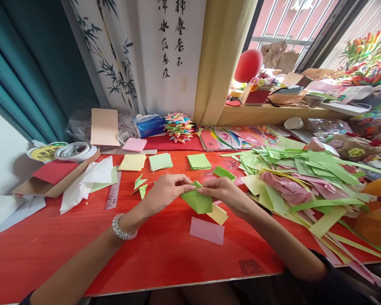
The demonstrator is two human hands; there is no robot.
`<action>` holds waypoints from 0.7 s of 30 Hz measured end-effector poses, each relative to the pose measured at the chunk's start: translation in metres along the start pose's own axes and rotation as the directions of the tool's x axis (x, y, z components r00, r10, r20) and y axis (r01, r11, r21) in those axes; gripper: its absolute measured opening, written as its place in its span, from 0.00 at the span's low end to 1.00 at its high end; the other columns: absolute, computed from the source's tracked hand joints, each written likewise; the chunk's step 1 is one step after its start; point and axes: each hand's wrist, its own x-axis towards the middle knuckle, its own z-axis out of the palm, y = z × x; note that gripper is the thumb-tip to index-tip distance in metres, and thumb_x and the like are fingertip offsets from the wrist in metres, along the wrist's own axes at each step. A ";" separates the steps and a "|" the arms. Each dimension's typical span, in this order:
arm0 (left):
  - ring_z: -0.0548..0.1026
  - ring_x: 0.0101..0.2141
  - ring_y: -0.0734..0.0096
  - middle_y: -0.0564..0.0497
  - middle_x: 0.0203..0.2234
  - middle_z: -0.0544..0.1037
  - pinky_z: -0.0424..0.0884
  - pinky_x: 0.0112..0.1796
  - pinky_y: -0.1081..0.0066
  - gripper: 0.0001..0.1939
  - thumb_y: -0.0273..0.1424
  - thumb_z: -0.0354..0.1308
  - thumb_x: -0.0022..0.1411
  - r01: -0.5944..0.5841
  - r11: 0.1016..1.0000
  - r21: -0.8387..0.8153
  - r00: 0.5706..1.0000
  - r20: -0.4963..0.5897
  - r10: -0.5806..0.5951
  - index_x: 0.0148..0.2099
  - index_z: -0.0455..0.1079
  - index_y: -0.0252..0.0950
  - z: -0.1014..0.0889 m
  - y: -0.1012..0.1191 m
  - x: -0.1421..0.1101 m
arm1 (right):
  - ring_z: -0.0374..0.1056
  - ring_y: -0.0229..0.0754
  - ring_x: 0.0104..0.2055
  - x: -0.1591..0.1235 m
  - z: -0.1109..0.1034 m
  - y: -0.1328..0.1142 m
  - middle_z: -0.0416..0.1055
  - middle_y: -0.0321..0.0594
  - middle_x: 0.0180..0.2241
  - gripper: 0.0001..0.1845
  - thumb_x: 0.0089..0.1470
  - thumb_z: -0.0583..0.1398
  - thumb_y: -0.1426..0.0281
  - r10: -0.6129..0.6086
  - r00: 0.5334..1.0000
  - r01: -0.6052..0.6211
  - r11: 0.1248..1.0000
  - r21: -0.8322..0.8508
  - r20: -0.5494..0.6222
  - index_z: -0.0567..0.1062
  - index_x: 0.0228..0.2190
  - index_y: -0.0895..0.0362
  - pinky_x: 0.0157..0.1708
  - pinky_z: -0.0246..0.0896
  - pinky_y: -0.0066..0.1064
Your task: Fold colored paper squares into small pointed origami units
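Between my two hands is a partly folded piece of green paper (199,202), its small pointed tip up at the fingers. My left hand (168,190), below a beaded bracelet on the wrist, pinches its upper left edge. On the upper right edge, my right hand (224,191) pinches the same paper. Beneath and beside it lie a yellow folded paper (218,214) and a pink paper rectangle (207,231). Small green folded pieces (139,184) rest left of my left hand. A folded green strip (225,173) lies just beyond my right hand.
Stacks of yellow (132,162), pale green (161,162) and green squares (199,161) sit along the back. A ruler (113,190) and cardboard tray (41,186) are at left. Paper scraps (305,178) heap at right. A multicoloured folded-paper model (178,128) stands behind.
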 end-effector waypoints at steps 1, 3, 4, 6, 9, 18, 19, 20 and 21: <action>0.71 0.30 0.70 0.52 0.28 0.75 0.65 0.31 0.72 0.11 0.38 0.55 0.53 -0.001 1.000 0.000 1.000 0.002 0.001 0.32 0.72 0.36 -0.001 0.000 0.000 | 0.59 0.34 0.23 0.000 0.000 0.000 0.65 0.36 0.21 0.16 0.45 0.61 0.59 0.009 1.000 -0.009 1.000 0.008 0.005 0.76 0.27 0.61 0.24 0.53 0.27; 0.71 0.30 0.70 0.51 0.27 0.75 0.65 0.30 0.72 0.11 0.38 0.55 0.53 0.001 1.000 0.010 1.000 0.022 -0.001 0.33 0.72 0.36 -0.003 0.001 0.000 | 0.58 0.34 0.23 0.000 0.000 0.000 0.64 0.36 0.21 0.15 0.45 0.61 0.59 0.030 0.999 -0.031 0.999 0.021 0.024 0.75 0.26 0.60 0.24 0.53 0.27; 0.70 0.30 0.70 0.51 0.27 0.74 0.65 0.30 0.72 0.12 0.39 0.55 0.53 0.003 1.000 0.018 0.999 0.037 -0.004 0.34 0.72 0.36 -0.003 0.002 0.000 | 0.57 0.34 0.23 0.000 0.000 0.000 0.64 0.35 0.21 0.15 0.45 0.61 0.60 0.030 0.999 -0.030 0.999 0.022 0.019 0.75 0.26 0.60 0.24 0.52 0.27; 0.70 0.30 0.70 0.51 0.27 0.74 0.65 0.30 0.72 0.13 0.39 0.56 0.53 0.002 1.000 0.027 0.999 0.049 -0.004 0.35 0.72 0.36 -0.004 0.004 -0.001 | 0.56 0.33 0.23 0.000 0.000 -0.001 0.63 0.35 0.21 0.15 0.45 0.60 0.60 0.023 1.000 -0.024 1.000 0.014 0.016 0.74 0.25 0.61 0.24 0.51 0.27; 0.70 0.30 0.71 0.52 0.29 0.75 0.64 0.29 0.73 0.12 0.40 0.55 0.53 -0.046 0.997 0.057 0.999 0.000 0.046 0.35 0.71 0.37 0.000 0.008 -0.003 | 0.54 0.33 0.23 -0.001 0.002 0.000 0.62 0.35 0.21 0.16 0.46 0.60 0.59 0.006 1.000 -0.006 1.000 -0.022 0.010 0.74 0.24 0.61 0.23 0.49 0.26; 0.66 0.26 0.74 0.55 0.22 0.71 0.60 0.27 0.75 0.08 0.34 0.55 0.55 -0.073 0.997 -0.009 0.994 -0.077 0.072 0.27 0.68 0.36 0.007 0.007 -0.004 | 0.45 0.30 0.20 0.000 0.009 0.002 0.52 0.30 0.17 0.17 0.47 0.58 0.60 -0.061 0.998 0.062 0.982 -0.177 0.009 0.68 0.18 0.60 0.19 0.38 0.26; 0.66 0.26 0.74 0.55 0.22 0.71 0.60 0.27 0.75 0.08 0.34 0.55 0.55 -0.059 0.997 -0.053 0.996 -0.073 0.055 0.27 0.68 0.36 0.007 0.007 -0.004 | 0.45 0.30 0.20 -0.001 0.009 0.001 0.52 0.30 0.17 0.16 0.48 0.58 0.60 -0.066 0.998 0.068 0.980 -0.188 0.013 0.69 0.19 0.60 0.19 0.38 0.26; 0.66 0.26 0.74 0.54 0.22 0.71 0.61 0.27 0.75 0.07 0.33 0.55 0.55 -0.048 0.994 -0.093 0.997 -0.072 0.042 0.28 0.68 0.35 0.006 0.007 -0.003 | 0.45 0.31 0.20 -0.001 0.009 0.000 0.52 0.30 0.17 0.16 0.48 0.57 0.59 -0.072 0.997 0.075 0.978 -0.196 0.019 0.70 0.20 0.60 0.19 0.39 0.26; 0.66 0.27 0.74 0.54 0.23 0.71 0.61 0.28 0.75 0.07 0.32 0.54 0.55 -0.041 0.991 -0.128 0.997 -0.074 0.032 0.28 0.68 0.35 0.005 0.008 -0.003 | 0.46 0.31 0.20 -0.001 0.009 -0.002 0.52 0.31 0.17 0.16 0.49 0.57 0.59 -0.079 0.997 0.082 0.976 -0.202 0.025 0.71 0.21 0.60 0.19 0.39 0.26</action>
